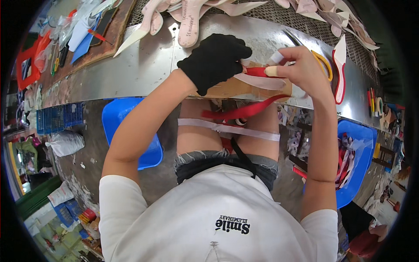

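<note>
While the red strap piece [257, 71] lies across a brown cardboard pad [238, 88] at the near edge of the metal bench [144, 65], both hands close on it from either side. The left hand [214, 60], in a black glove, presses down on the strap's left end with its fingers curled shut over it. The right hand [301, 65] is bare; its fingers pinch the strap's right end, the thumb wrapped in pale tape [271, 70], and a small white roll [276, 57] is tucked against the upper fingers. A pale pink piece [262, 82] lies on the pad just below the strap. From the pad's edge a longer red strip [244, 111] hangs down over the person's knees, and a white strip [229, 129] lies across both thighs.

Just right of the right hand, on the bench, sit a yellow-handled tool [325, 65] and a red-edged white sole-shaped piece [339, 72]. Farther back, pink insole shapes [190, 24] are heaped on a mesh surface [279, 22], some overhanging the bench. At the back left a brown board [104, 46] carries blue and white sheets.

Below the bench, a blue plastic bin [120, 115] stands by the left knee, and a second blue bin [360, 153] on the right holds red and white scraps [345, 161].
</note>
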Demonstrator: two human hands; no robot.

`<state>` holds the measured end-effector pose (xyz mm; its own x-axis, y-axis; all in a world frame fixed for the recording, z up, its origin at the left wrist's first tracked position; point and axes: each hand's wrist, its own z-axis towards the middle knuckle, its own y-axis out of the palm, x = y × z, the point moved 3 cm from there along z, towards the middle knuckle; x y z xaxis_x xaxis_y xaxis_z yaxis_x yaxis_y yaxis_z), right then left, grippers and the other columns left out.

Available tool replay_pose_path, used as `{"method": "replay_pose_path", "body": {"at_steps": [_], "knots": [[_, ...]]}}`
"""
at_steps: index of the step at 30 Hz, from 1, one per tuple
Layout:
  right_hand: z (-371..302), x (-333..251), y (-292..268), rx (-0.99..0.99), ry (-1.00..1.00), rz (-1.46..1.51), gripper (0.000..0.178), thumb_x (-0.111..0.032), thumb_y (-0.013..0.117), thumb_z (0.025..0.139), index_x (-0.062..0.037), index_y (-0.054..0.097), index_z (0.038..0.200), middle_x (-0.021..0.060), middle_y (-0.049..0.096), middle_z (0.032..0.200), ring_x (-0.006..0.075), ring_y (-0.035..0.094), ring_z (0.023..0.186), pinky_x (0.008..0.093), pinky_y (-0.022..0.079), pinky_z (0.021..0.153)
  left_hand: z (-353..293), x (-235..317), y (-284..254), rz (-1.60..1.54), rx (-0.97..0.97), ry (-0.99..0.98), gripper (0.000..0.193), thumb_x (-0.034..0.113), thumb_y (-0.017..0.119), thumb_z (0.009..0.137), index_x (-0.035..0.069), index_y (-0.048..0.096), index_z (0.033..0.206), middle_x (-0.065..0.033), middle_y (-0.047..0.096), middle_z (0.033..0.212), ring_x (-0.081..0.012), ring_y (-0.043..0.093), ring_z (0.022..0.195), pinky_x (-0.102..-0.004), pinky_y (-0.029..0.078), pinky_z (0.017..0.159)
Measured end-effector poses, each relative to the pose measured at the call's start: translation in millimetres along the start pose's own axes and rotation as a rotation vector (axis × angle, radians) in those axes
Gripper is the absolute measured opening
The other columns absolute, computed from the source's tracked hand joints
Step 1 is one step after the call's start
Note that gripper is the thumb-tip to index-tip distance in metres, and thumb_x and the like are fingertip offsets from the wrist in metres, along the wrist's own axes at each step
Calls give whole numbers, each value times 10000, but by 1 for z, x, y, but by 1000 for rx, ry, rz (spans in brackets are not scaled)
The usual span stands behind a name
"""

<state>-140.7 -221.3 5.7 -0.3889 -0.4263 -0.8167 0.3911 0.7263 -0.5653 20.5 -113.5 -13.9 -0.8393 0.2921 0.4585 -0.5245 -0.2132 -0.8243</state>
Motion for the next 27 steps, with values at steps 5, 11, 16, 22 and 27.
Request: {"method": "replay_pose_path", "body": {"at_steps": [5, 11, 16, 22, 27], "knots": [[-41, 5, 10, 295, -219, -174, 200, -80, 755, 657, -17, 683, 833, 52, 537, 672, 155, 550, 618, 277, 439, 576, -4, 3, -3, 15, 63, 77, 262, 126, 721, 694, 23, 626, 915, -114, 585, 816, -278, 595, 720, -345, 485, 631], [-40, 16, 14, 320, -358, -239, 186, -44, 744, 677, -25, 666, 844, 57, 533, 812, 177, 546, 616, 273, 439, 548, -8, 5, 0, 86, 88, 147, 170, 144, 701, 705, 72, 601, 823, -75, 529, 741, -258, 561, 712, -367, 459, 590], [-40, 24, 14, 272, -364, -227, 170, -34, 727, 694, -13, 660, 848, 58, 534, 801, 178, 546, 611, 272, 433, 545, -16, 16, 7, 235, 77, 170, 166, 181, 694, 711, 111, 599, 829, -47, 539, 786, -229, 563, 752, -348, 475, 606], [-33, 15, 15, 187, -359, -231, 135, -45, 705, 711, 0, 625, 810, 73, 538, 762, 216, 550, 597, 304, 434, 545, -9, 29, 14, 402, 87, 166, 194, 253, 669, 731, 128, 607, 865, -38, 558, 895, -219, 572, 904, -350, 484, 679], [-46, -30, 24, 172, -509, -433, 176, -109, 678, 732, -13, 531, 731, 118, 571, 831, 311, 561, 632, 386, 428, 548, 1, 46, 5, 326, 128, 231, 278, 346, 676, 714, 112, 623, 856, -86, 620, 930, -268, 603, 917, -382, 488, 711]]}}
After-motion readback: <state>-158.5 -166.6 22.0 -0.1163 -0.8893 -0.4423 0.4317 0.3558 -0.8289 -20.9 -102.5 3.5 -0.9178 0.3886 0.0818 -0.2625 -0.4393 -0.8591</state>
